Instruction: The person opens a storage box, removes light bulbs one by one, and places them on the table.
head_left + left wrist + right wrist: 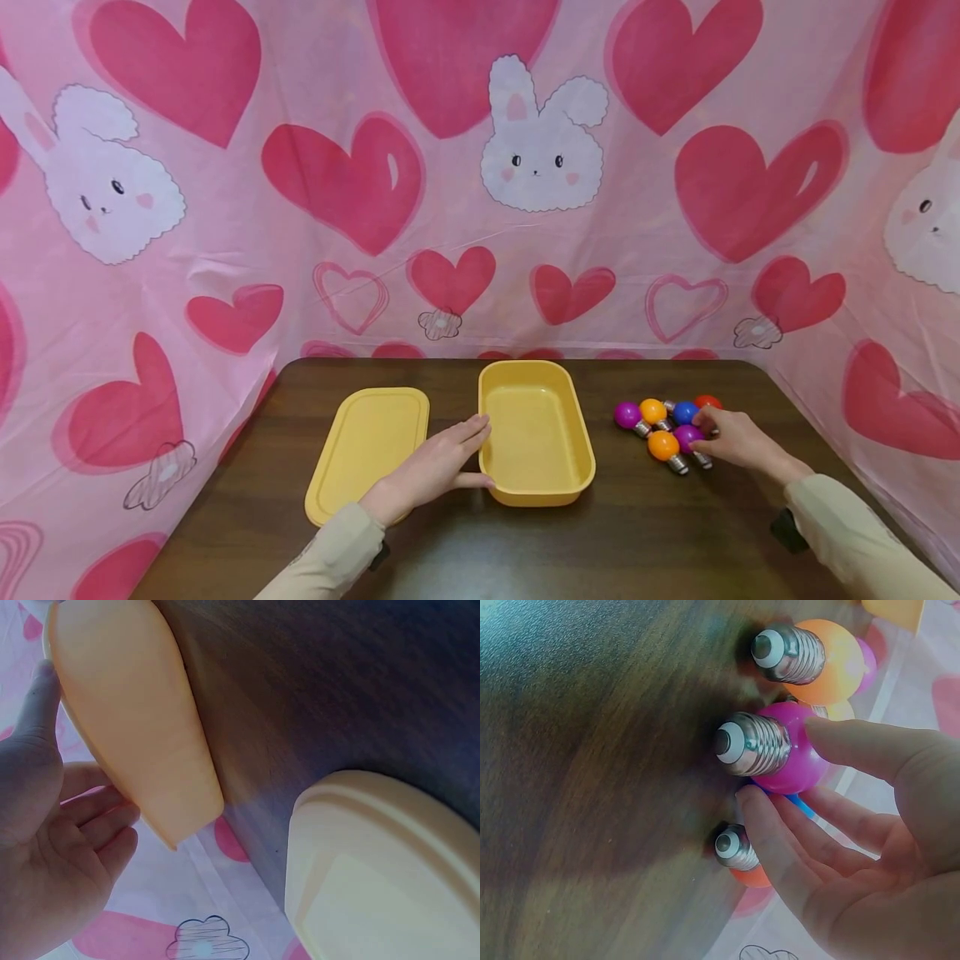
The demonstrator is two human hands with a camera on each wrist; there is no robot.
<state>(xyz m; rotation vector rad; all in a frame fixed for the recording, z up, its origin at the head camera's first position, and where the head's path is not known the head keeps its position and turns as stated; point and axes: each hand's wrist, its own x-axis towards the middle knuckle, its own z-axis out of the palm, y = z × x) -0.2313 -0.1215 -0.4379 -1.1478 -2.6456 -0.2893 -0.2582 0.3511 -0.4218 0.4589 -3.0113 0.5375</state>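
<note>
A yellow rectangular box (pixel 535 433) stands open-topped in the middle of the table. My left hand (pixel 438 467) rests against its left side, fingers nearly straight at the rim and thumb by the near corner; the left wrist view shows this hand (pixel 67 825) beside the box wall (pixel 139 712). On the right, my right hand (pixel 738 442) pinches a purple light bulb (pixel 795 754) between thumb and fingers, its metal base pointing towards me. Around it lie orange bulbs (pixel 663 446), another purple bulb (pixel 627 415), a blue bulb (pixel 685 412) and a red bulb (pixel 707 402).
A flat yellow lid (pixel 367 450) lies on the table left of the box, partly behind my left forearm. The dark wooden table (pixel 555 550) is bordered at the back and sides by a pink curtain (pixel 450 200) with hearts and rabbits.
</note>
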